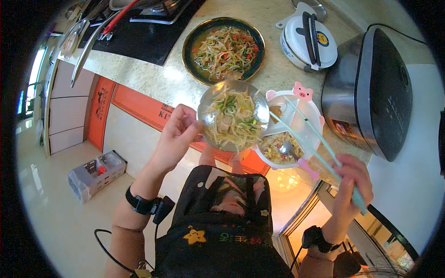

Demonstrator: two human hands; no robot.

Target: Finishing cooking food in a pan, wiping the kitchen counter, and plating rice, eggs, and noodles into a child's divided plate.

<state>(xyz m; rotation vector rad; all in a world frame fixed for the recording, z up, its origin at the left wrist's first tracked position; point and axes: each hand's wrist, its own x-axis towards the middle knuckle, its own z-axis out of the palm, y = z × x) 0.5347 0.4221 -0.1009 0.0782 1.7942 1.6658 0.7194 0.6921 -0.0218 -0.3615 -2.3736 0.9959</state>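
Observation:
My left hand (180, 135) holds a round metal dish (205, 93) by its left edge, thumb on the rim. Stir-fried bean sprouts with green scallion (233, 118) fill the dish. In my right hand (354, 184) is a pair of pale green chopsticks (313, 149), spread apart, tips over the white divided pig plate (314, 135). One compartment of that plate has fried rice (274, 149) with a pink-handled spoon (307, 169), another a brown piece of food (276, 113). Behind the metal dish, a dark green gold-rimmed plate (187, 52) bears more sprouts with red pieces.
At the right of the counter stands a rice cooker (375, 93). A white lidded pot with black handles (307, 41) is at the back. A black cooktop (139, 41) lies at the upper left, a red-handled utensil (120, 15) above it. A plastic basket (97, 173) rests on the floor.

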